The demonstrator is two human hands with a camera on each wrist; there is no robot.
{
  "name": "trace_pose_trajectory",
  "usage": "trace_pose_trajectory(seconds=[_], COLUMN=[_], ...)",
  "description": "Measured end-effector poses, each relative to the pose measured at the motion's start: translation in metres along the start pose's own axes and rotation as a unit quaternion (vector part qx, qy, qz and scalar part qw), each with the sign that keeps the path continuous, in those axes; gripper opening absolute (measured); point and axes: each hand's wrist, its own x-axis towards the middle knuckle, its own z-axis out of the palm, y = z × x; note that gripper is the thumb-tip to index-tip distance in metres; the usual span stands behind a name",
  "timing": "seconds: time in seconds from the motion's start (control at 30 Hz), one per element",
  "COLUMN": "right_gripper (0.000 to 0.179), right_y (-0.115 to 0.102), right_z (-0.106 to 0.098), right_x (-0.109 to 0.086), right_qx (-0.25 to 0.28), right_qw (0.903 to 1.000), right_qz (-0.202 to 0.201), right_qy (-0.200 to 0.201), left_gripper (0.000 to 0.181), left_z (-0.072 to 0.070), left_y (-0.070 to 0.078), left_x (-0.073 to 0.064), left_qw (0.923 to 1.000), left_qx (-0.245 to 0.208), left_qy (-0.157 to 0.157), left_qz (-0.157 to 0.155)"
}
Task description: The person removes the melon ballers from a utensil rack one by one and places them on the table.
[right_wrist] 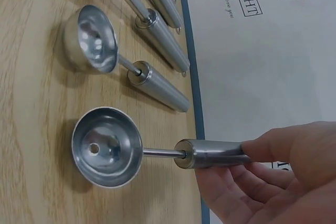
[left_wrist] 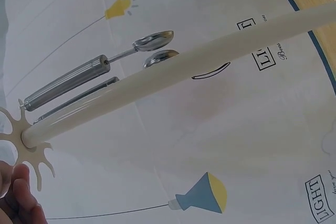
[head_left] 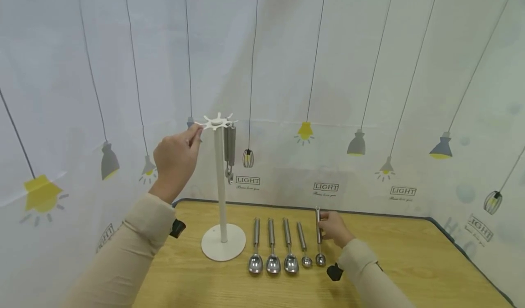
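My right grip pinches the small round-bowled silvery metal scoop, lower right of centre; a loose hold could drop it. My left grip pinches the tall white star-topped stand, left of centre; sideways pulling might tip it.

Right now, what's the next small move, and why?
I'd probably lift the held scoop toward the white rack: the right hand grips its handle, the left hand pinches the rack's top, and two utensils hang there.
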Motion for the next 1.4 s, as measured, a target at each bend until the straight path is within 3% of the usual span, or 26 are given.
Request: trace_pose_trajectory(seconds=[0.3,0.57,0.8,1.23,1.4], right_gripper=[0.035,0.034,0.032,0.031,0.029], right_y=[0.002,0.005,0.013,0.009,0.008], right_z=[0.002,0.008,0.013,0.02,0.022], right_x=[0.005,0.011,0.021,0.018,0.02], right_qx=[-0.013,-0.018,-0.048,-0.087,-0.125], right_qw=[0.9999,0.999,0.9976,0.9951,0.9908], right_qz=[0.006,0.041,0.048,0.048,0.052], right_qy=[0.008,-0.001,-0.008,-0.006,-0.001], left_gripper=[0.026,0.026,0.026,0.027,0.027], left_z=[0.001,0.002,0.002,0.001,-0.001], left_y=[0.002,0.002,0.001,0.0,0.001], left_x=[0.002,0.0,0.0,-0.001,0.0], left_qw=[1.0,0.9999,0.9999,1.0,1.0], left_qx=[-0.002,-0.01,-0.008,0.002,0.005], left_qy=[-0.003,-0.003,0.007,0.006,0.003], left_qz=[-0.003,-0.01,-0.006,-0.005,-0.003])
